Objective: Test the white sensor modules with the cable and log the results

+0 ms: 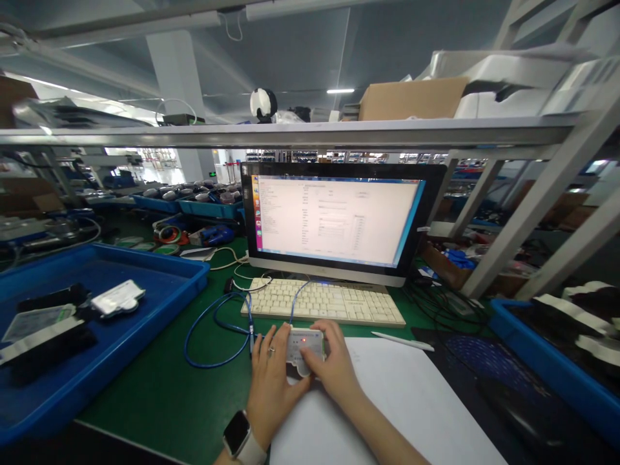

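The fingers of the left hand are closed on the left and lower edges of a small white box, and the same box is gripped at its right side by the right hand, with the right thumb laid across its face. A red light can be seen lit on the box, which is held near the upper left corner of a sheet of paper, in front of a pale keyboard. At its top edge the box is met by a thin blue cable, which is draped over the keys. Just beside the left fingers, a thicker blue cord is looped on the green table; whether the two are joined cannot be told. A watch is worn on the left wrist. Behind the keyboard a lit screen is stood, its text too blurred to be read. To the left, another white box is laid in a blue tray among dark parts. To the right, a white pen is rested across the paper's far edge, and a black mouse is placed between the paper and a second blue tray.
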### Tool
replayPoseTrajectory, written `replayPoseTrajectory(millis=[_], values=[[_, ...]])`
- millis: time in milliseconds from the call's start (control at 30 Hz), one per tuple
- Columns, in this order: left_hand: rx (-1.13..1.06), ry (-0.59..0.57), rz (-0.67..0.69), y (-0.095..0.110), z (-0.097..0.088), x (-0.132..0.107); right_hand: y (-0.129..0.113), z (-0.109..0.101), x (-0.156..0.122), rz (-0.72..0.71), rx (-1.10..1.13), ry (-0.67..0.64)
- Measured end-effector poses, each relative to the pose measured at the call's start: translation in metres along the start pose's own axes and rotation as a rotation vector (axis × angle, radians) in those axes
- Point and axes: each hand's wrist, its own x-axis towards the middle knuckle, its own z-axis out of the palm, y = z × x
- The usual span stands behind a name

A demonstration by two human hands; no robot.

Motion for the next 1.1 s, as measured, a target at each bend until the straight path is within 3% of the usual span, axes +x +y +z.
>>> replayPoseTrajectory(millis=[967, 1100], values=[[-0.011, -0.003, -0.018, 0.0008, 0.0002, 0.0004, -0.0015, -0.0009, 0.0007, -0.001, 0.009, -0.018], [-0.088, -0.022, 0.022, -0.0052, -0.0074, 0.0027, 0.0011, -0.0021, 0.0021, -0.042, 0.015, -0.019]])
